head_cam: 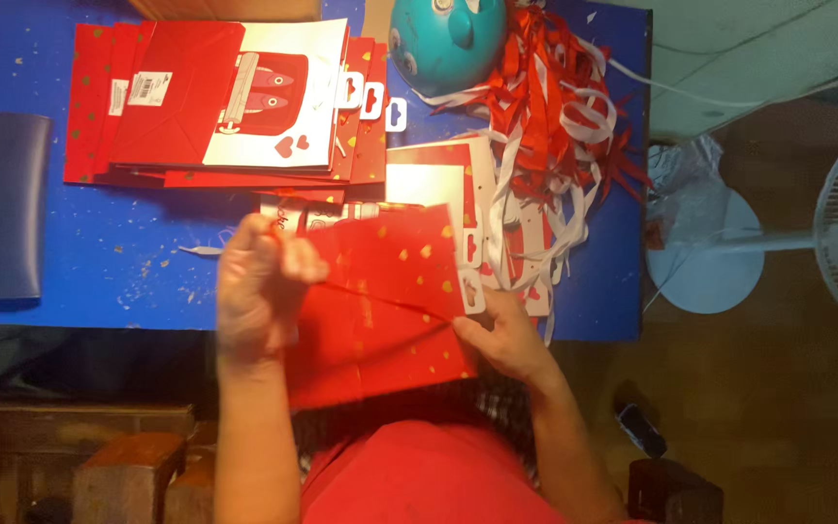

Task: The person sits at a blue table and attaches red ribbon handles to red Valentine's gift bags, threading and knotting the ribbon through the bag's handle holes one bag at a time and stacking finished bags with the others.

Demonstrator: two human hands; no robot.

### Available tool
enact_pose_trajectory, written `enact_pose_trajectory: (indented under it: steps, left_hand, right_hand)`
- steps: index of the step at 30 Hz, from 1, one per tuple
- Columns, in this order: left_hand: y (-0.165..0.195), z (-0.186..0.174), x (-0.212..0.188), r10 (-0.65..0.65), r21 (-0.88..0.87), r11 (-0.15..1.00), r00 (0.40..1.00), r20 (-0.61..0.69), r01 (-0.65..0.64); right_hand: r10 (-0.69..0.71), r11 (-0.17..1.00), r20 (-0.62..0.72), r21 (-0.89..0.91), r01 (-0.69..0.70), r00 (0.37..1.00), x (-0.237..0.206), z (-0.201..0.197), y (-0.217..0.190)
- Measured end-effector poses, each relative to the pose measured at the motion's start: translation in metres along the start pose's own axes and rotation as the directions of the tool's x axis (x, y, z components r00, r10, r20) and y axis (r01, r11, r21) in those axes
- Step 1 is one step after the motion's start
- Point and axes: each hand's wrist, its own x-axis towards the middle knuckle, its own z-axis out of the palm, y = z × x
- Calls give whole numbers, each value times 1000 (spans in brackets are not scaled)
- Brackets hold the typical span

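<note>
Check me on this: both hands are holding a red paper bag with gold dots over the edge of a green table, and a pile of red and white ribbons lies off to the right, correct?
Not quite: the table is blue, not green, as the head view shows. The rest stands: the left hand and right hand hold the red paper bag with gold dots at the table's edge, and the red and white ribbons lie to the right.

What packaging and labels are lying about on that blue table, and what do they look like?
Red gift bag: flat, gold hearts, held by the left hand and right hand.
Stack of flat gift bags: far left of the table, red and white.
White sticker label: small rectangle on that stack.
White hang tags: at the stack's right edge.
</note>
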Motion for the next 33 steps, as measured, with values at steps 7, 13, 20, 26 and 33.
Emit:
enact_pose_trajectory:
  steps: [7,13,20,26,33]
  left_hand:
    - [26,-11,-15,144,-209,968,989,21,-137]
    - [46,-10,-40,221,-494,842,974,-53,-218]
    - [13,21,-30,-30,117,992,996,-83,39]
    - [-60,49,-2,-178,668,724,982,-62,174]
    - [-67,54,-9,-45,839,536,996,-79,90]
  right_hand:
    - [-154,971,-172,-210,117,973,-9,14,0]
    - [82,991,-397,-68,-118,914,-12,40,6]
    - [-236,967,-394,-186,175,888,-26,44,3]
    - [-13,998,-403,54,38,915,-12,33,-10]
    - [-121,945,-412,-325,-22,903,11,21,-39]
